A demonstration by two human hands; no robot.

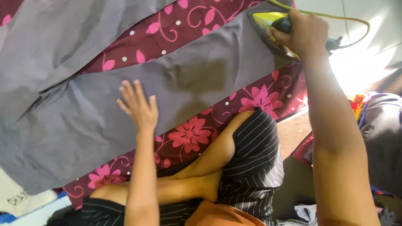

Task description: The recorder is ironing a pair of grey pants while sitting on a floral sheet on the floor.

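Nearest the camera sat the person's own crossed legs (pixel 197 171) in dark striped shorts (pixel 255 159), folded on the floor at the edge of the work, so that both arms could reach forward over the cloth.

From the head view, the left hand (pixel 140 106) lay flat and open, fingers spread, on the grey trousers (pixel 83 121); it pressed the fabric down, probably to keep it taut and still while the iron passed. The right hand (pixel 301 33) was closed around the dark handle of a yellow iron (pixel 268 21), which rested on the far end of the same trouser leg. A yellow cord (pixel 335 16) looped away from the iron toward the bright upper right. A darker patch (pixel 201 77) showed on the grey fabric between the two hands; whether damp or shadow, I could not tell.

The trousers lay spread across a maroon sheet with pink flowers (pixel 188 134), which served as padding beneath them. A heap of mixed clothes (pixel 377 125) lay at the right. No box, basket or other container was visible.
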